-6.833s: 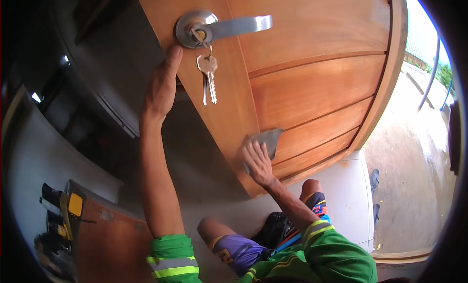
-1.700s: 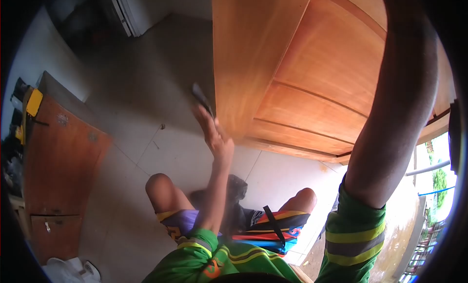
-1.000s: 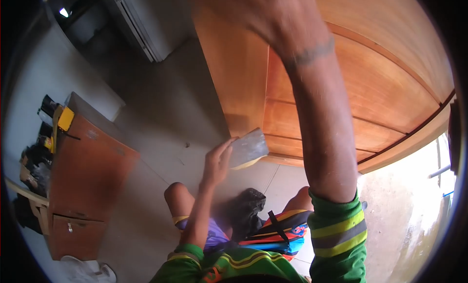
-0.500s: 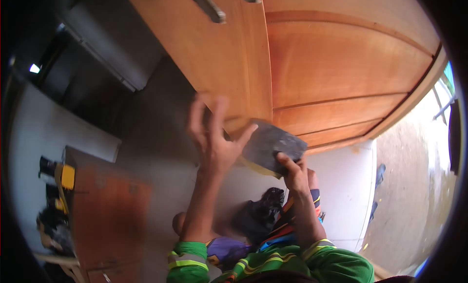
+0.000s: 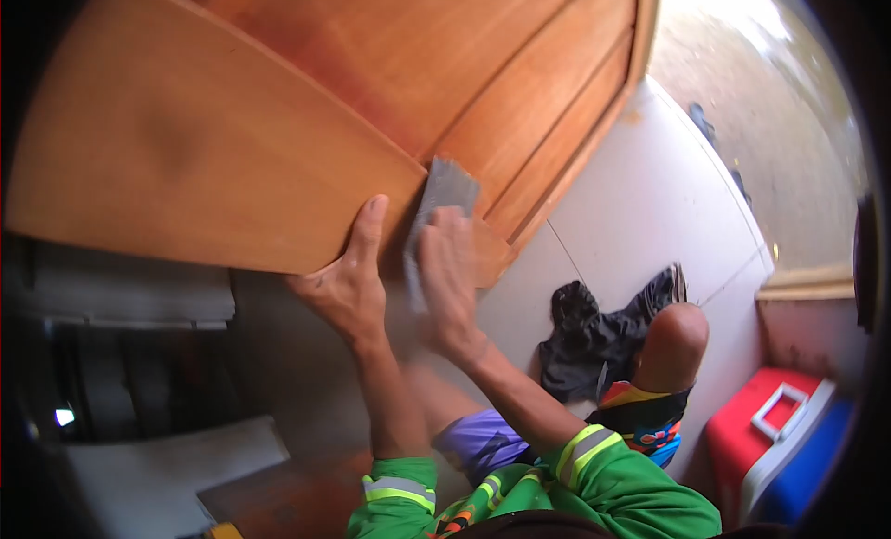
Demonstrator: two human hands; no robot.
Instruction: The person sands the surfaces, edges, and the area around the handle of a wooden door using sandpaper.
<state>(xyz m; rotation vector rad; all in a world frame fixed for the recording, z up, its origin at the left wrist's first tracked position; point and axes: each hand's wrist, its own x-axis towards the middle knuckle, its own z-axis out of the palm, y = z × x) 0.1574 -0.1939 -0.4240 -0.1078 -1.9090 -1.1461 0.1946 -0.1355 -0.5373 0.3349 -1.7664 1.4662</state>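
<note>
A large orange-brown panelled wooden piece, like a door [image 5: 251, 140], slants across the upper left. My left hand [image 5: 351, 284] grips its lower edge, thumb on the face and fingers hidden underneath. To the right of it, my right hand [image 5: 449, 270] presses a grey sheet of sandpaper [image 5: 453, 184] against the wood near the lower corner. The sheet is bent along the edge. Motion blurs the right fingers, which lie over the sandpaper.
A black cloth bundle [image 5: 594, 340] lies on the pale tiled floor [image 5: 650, 196] by my bent knee [image 5: 677, 340]. A red and blue cooler box [image 5: 756, 418] stands at the lower right. Dark shelving [image 5: 121, 372] is at the left.
My left hand, raised with spread fingers before, now grips the wood's edge. The sandpaper in my right hand has moved onto the wood. My view has turned, bringing the cooler box into sight.
</note>
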